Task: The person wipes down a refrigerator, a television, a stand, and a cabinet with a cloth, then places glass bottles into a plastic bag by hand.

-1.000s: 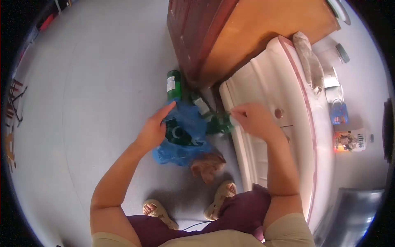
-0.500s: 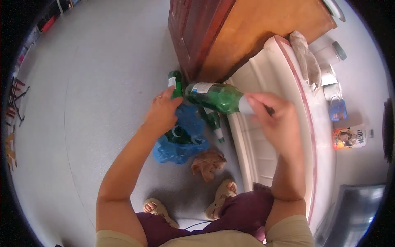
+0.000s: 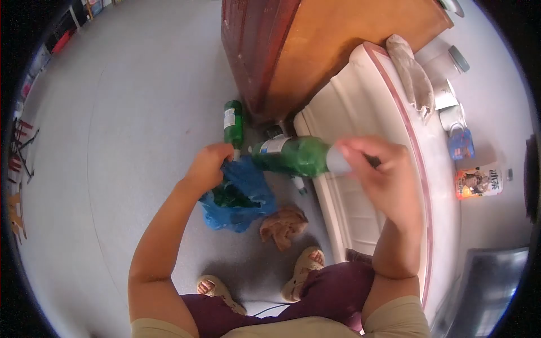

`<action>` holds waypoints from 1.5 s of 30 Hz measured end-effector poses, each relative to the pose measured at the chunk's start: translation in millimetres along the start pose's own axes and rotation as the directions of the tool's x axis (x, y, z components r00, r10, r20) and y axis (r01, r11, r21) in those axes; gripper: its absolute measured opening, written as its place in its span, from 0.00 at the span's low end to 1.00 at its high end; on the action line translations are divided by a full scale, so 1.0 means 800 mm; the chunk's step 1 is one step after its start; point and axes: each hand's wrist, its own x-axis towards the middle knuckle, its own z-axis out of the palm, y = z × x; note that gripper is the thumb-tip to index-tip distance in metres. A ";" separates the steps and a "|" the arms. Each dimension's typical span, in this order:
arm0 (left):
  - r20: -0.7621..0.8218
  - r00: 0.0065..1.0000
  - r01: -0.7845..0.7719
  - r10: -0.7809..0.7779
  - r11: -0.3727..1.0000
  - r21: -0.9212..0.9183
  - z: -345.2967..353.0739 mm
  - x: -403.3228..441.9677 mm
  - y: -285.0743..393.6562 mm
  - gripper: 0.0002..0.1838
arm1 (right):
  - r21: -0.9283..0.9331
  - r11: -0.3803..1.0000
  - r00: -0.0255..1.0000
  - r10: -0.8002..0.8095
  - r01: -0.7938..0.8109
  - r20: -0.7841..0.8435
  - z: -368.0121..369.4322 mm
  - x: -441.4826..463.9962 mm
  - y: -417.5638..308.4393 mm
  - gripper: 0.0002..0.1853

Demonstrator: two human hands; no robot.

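Observation:
My right hand (image 3: 378,169) is closed round the pale, foil-wrapped neck of a green glass bottle (image 3: 304,155). That bottle is held nearly level, with its labelled base end pointing left over the floor. My left hand (image 3: 206,168) pinches the upper edge of a blue plastic bag (image 3: 239,215). Dark green glass (image 3: 228,194) shows inside the bag's mouth. Just beyond my left hand lies another green bottle (image 3: 233,125), its neck towards me. A further bottle (image 3: 301,185) on the floor is mostly hidden behind the held one.
A crumpled brown cloth (image 3: 283,226) lies near my feet. On the right runs a cream bench-like piece (image 3: 360,118), with a wooden cabinet (image 3: 332,50) behind it. A jar (image 3: 447,65), paper rolls (image 3: 445,94) and a drink pack (image 3: 478,181) stand farther right.
My left hand has moved from the far bottle back to the bag's edge, lifting it. My right hand still holds its bottle, slightly lower in view.

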 end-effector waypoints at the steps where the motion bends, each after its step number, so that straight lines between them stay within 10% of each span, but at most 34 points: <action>1: -0.027 1.000 -0.015 0.013 0.999 -0.042 0.001 -0.002 0.002 0.24 | 0.006 1.000 1.000 0.011 -0.011 0.020 0.000 0.000 0.001 0.05; 5: -0.116 0.976 -0.179 0.183 0.983 0.045 0.004 -0.008 0.001 0.30 | 0.005 1.000 0.999 -0.007 0.006 0.038 -0.001 -0.003 0.007 0.05; 18: -0.029 0.979 0.196 -0.203 0.966 -0.170 0.005 0.021 -0.009 0.21 | 0.369 0.915 0.980 0.193 -0.163 -0.045 -0.011 -0.013 -0.050 0.06; 23: 0.255 0.957 0.236 -0.137 0.878 -0.417 -0.005 0.024 -0.025 0.22 | 0.292 0.956 0.999 0.035 -0.030 -0.013 0.016 -0.006 -0.040 0.05; 29: 0.326 0.941 0.175 -0.087 0.951 -0.253 -0.023 0.006 -0.016 0.29 | 0.141 0.983 0.992 -0.116 0.121 -0.046 0.016 0.001 -0.034 0.03; 33: 0.039 0.993 -0.115 0.110 0.982 0.147 -0.016 -0.018 -0.028 0.31 | -0.050 0.983 0.974 -0.184 0.179 -0.129 0.022 0.009 -0.014 0.03; 37: 0.087 0.994 -0.052 0.068 0.982 -0.180 -0.019 -0.009 -0.032 0.26 | -0.331 0.850 0.885 -0.458 0.410 -0.079 0.038 0.018 -0.001 0.03; 45: 0.011 0.986 -0.167 0.167 0.986 0.011 0.000 0.001 -0.025 0.16 | 0.002 0.998 0.981 -0.059 0.060 -0.187 0.024 0.011 -0.026 0.02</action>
